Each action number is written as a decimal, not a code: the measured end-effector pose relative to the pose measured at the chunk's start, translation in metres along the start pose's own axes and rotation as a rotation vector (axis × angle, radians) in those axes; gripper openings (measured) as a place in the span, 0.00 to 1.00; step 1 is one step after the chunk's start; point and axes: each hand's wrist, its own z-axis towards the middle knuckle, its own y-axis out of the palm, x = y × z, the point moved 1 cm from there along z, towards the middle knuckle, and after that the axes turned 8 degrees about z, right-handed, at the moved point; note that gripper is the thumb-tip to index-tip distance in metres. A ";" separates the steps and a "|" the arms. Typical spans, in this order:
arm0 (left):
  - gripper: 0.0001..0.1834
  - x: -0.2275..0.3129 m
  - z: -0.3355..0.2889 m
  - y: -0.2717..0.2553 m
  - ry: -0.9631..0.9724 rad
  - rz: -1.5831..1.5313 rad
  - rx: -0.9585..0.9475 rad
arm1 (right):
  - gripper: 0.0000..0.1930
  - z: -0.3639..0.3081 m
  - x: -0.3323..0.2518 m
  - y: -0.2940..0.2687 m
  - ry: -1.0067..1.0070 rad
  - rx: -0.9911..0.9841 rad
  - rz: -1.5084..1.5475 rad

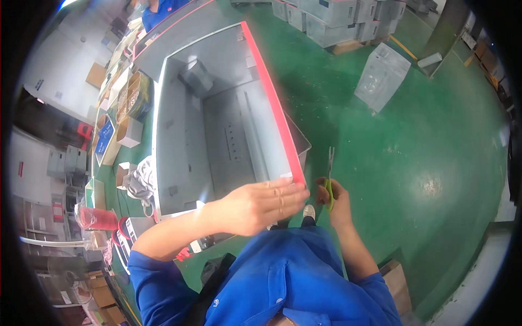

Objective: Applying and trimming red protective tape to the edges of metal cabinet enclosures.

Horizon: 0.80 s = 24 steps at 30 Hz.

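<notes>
In the head view, we look down on a large grey metal cabinet [182, 127] that lies with its open side up in front of us, its long sides running away from our body. A red strip [271, 96] follows the whole of its right-hand rim, and a paler edge runs down the left. Our left hand [258, 206] lies over the near right corner, its fingers straight and together, the tips on the near end of the red strip; it is laid flat there rather than clenched, and we cannot see its thumb well. Our right hand [338, 202], just right of that corner, grasps a pair of scissors [330, 186] by the green handles, the blades pointing away from us over the green floor [424, 146].

Inside the cabinet we see a grey fitting [196, 76] at the far left corner and a line of small holes in the bottom panel. To the left, outside it, we have a crumpled grey cloth [142, 182], a white carton [130, 132], a partitioned box [132, 96] and a red roll [98, 218]. Beyond the cabinet, at the upper left, a co-worker in a blue top [157, 13] shows in part. A single grey box [382, 77] stands on the floor to the right, near stacked grey boxes [331, 24].
</notes>
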 end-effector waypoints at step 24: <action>0.18 0.098 -0.104 0.064 -0.839 -0.763 0.730 | 0.08 -0.054 0.002 0.126 -0.761 -0.894 -0.570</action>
